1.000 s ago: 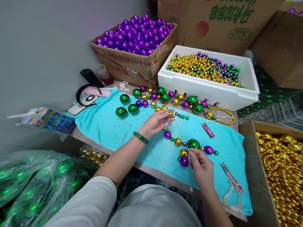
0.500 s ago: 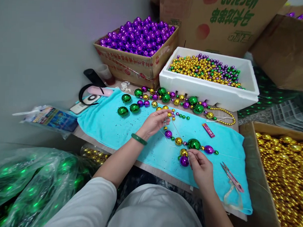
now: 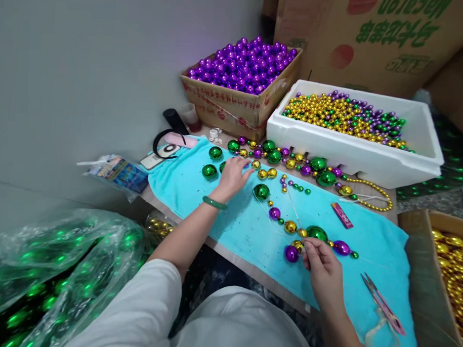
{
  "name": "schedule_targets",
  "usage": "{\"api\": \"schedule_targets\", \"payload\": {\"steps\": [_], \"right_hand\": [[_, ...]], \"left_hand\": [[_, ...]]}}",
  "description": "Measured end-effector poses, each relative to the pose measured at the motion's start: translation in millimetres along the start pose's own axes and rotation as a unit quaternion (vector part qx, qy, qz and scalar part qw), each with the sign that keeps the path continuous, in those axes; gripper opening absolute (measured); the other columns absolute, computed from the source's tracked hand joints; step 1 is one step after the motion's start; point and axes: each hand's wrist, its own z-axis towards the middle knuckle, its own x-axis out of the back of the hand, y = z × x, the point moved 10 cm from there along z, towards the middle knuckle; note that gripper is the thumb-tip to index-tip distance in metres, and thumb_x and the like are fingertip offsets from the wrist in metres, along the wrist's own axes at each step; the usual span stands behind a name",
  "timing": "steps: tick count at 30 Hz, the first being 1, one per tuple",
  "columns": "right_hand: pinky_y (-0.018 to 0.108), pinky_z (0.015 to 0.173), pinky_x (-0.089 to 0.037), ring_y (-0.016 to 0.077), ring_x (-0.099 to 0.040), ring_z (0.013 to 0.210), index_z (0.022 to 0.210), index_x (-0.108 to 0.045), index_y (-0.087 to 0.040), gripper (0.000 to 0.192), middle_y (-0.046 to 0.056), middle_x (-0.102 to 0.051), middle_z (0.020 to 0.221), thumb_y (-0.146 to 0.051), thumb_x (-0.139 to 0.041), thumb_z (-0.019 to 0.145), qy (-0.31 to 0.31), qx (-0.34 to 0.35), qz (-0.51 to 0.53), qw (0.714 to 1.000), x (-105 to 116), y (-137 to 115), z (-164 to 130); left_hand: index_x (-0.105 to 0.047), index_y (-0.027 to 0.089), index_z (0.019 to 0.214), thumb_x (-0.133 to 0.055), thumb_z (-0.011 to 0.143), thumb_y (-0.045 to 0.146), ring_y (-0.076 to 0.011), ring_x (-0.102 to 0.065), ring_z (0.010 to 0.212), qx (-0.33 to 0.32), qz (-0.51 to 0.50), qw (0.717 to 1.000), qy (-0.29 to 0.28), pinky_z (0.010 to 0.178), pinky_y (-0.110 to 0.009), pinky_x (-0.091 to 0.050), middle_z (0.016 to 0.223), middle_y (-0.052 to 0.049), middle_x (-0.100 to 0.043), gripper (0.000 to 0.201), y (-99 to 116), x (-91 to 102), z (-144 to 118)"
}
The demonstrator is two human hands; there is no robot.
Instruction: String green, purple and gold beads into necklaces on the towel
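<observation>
My left hand (image 3: 233, 179), with a green bangle (image 3: 214, 203) at its wrist, reaches over loose beads at the back of the turquoise towel (image 3: 237, 229). Its fingers are apart and partly cover purple and green beads. A large green bead (image 3: 261, 192) lies to its right. With thumb and forefinger my right hand (image 3: 323, 263) pinches a thin pale thread (image 3: 293, 205) beside a gold bead (image 3: 298, 246) and a purple bead (image 3: 291, 253). Behind that hand, a strung row with a big green bead (image 3: 317, 234) and a purple bead (image 3: 342, 247) rests on the towel.
Pink-handled scissors (image 3: 382, 303) and a small pink packet (image 3: 341, 216) lie at right. A finished-looking bead strand (image 3: 325, 178) runs along the back, before a white foam box (image 3: 354, 145) of small beads. A carton (image 3: 226, 105) holds purple beads; another (image 3: 421, 271) holds gold ones.
My left hand has let go of the thread and moved left from the gold beads to the purple ones. My right hand still pinches the thread. The view has turned slightly left.
</observation>
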Motion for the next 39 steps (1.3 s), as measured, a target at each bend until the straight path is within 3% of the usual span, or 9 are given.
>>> {"api": "schedule_targets", "payload": {"steps": [4,7,10,13,14,18,21,32,39], "right_hand": [[0.023,0.042,-0.039,0.0111,-0.047,0.045,0.081,-0.066,-0.016,0.040,-0.001,-0.054,0.054,-0.055,-0.071,0.073,-0.011,-0.009,0.004,1.000,-3,5,0],[0.024,0.042,-0.039,0.0111,-0.046,0.045,0.082,-0.066,-0.016,0.040,-0.001,-0.054,0.054,-0.055,-0.070,0.075,-0.016,-0.005,0.004,1.000,-7,7,-1],[0.024,0.043,-0.039,0.0110,-0.045,0.046,0.082,-0.065,-0.017,0.038,-0.001,-0.053,0.055,-0.054,-0.068,0.077,-0.021,0.000,-0.005,1.000,-9,6,-2],[0.024,0.043,-0.038,0.0112,-0.044,0.046,0.080,-0.065,-0.017,0.036,-0.002,-0.052,0.054,-0.054,-0.065,0.080,-0.031,0.009,-0.020,0.999,-11,2,-4],[0.024,0.044,-0.037,0.0113,-0.044,0.047,0.080,-0.065,-0.017,0.036,-0.002,-0.051,0.054,-0.053,-0.064,0.080,-0.035,0.013,-0.026,0.999,-11,0,-5],[0.024,0.046,-0.037,0.0115,-0.044,0.049,0.081,-0.067,-0.018,0.033,-0.002,-0.052,0.055,-0.050,-0.062,0.082,-0.050,0.034,-0.052,0.997,-14,-8,-7],[0.024,0.047,-0.037,0.0114,-0.045,0.050,0.082,-0.068,-0.018,0.030,-0.001,-0.054,0.057,-0.047,-0.061,0.084,-0.059,0.042,-0.067,0.995,-17,-11,-9],[0.024,0.050,-0.040,0.0117,-0.048,0.052,0.080,-0.069,-0.019,0.027,-0.001,-0.055,0.058,-0.043,-0.059,0.086,-0.062,0.078,-0.109,0.989,-15,-18,-14],[0.025,0.054,-0.041,0.0127,-0.050,0.055,0.083,-0.071,-0.019,0.024,0.000,-0.061,0.062,-0.040,-0.058,0.086,-0.060,0.109,-0.190,0.974,9,-52,-14]], "left_hand": [[-0.059,0.013,0.122,-0.064,0.082,0.020,-0.0385,-0.046,0.124,0.074,0.240,0.964,-0.082,0.099,-0.051,-0.041,0.129,-0.021,-0.053,0.041,-57,-0.2,22],[-0.055,0.011,0.123,-0.062,0.078,0.013,-0.0374,-0.053,0.118,0.106,0.247,0.954,-0.133,0.093,-0.047,-0.045,0.126,-0.022,-0.054,0.046,-76,-9.8,23],[-0.051,0.008,0.124,-0.063,0.076,0.015,-0.0361,-0.056,0.113,0.103,0.222,0.962,-0.122,0.091,-0.045,-0.046,0.123,-0.023,-0.055,0.050,-73,-11.4,20],[-0.050,0.011,0.120,-0.068,0.073,0.027,-0.0298,-0.060,0.106,0.090,-0.024,0.989,-0.112,0.086,-0.041,-0.050,0.116,-0.018,-0.059,0.053,-57,-14.7,9],[-0.051,0.013,0.120,-0.069,0.073,0.031,-0.0267,-0.061,0.102,0.088,-0.160,0.975,-0.126,0.082,-0.038,-0.052,0.115,-0.015,-0.060,0.054,-49,-19.0,3],[-0.052,0.020,0.124,-0.068,0.071,0.040,-0.0201,-0.064,0.089,0.104,-0.535,0.810,-0.217,0.068,-0.031,-0.053,0.115,-0.011,-0.062,0.058,-13,-37.5,-29],[-0.055,0.021,0.125,-0.070,0.068,0.043,-0.0205,-0.065,0.086,0.116,-0.593,0.762,-0.233,0.066,-0.030,-0.053,0.111,-0.012,-0.065,0.063,-1,-42.8,-44],[-0.059,0.024,0.124,-0.073,0.069,0.048,-0.0190,-0.064,0.084,0.076,-0.589,0.774,-0.218,0.066,-0.030,-0.051,0.112,-0.011,-0.064,0.062,14,-31.1,-47],[-0.062,0.024,0.114,-0.090,0.054,0.043,-0.0248,-0.058,0.110,-0.017,-0.500,0.856,-0.129,0.085,-0.031,-0.051,0.116,-0.006,-0.060,0.068,45,3.3,-48]]}}
